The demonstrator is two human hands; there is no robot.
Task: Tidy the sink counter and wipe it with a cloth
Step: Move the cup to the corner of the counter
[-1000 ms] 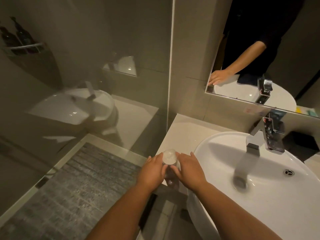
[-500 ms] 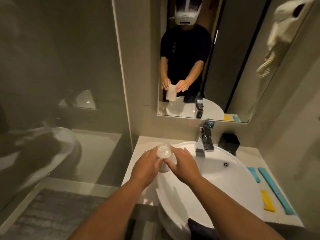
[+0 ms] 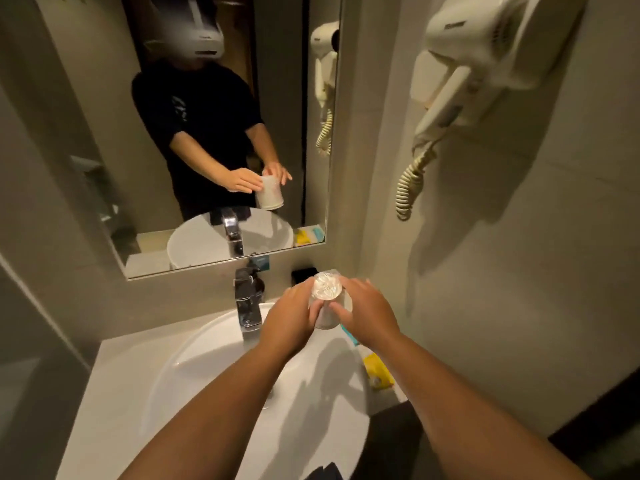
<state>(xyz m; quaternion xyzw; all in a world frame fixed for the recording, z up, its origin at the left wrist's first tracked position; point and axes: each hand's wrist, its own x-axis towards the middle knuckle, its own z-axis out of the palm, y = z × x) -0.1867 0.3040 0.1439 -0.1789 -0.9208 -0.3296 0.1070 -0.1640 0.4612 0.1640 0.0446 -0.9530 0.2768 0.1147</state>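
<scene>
A plastic-wrapped cup [image 3: 326, 299] hangs upright in the air above the right rim of the white basin [image 3: 194, 368]. My left hand [image 3: 287, 322] grips its left side and my right hand [image 3: 367, 313] grips its right side. Under my right wrist, a teal packet [image 3: 348, 334] and a yellow packet [image 3: 377, 370] lie on the pale counter [image 3: 114, 382]. A dark cloth [image 3: 325, 472] peeks in at the basin's near edge.
A chrome faucet [image 3: 247, 306] stands at the basin's back. A black box [image 3: 301, 275] sits by the wall behind the cup. A white hair dryer [image 3: 478, 60] with a coiled cord hangs on the right wall. The mirror [image 3: 207, 133] fills the back wall.
Both hands have carried the cup from the counter's left side across the basin to its right side. My view has swung right and upward toward the mirror.
</scene>
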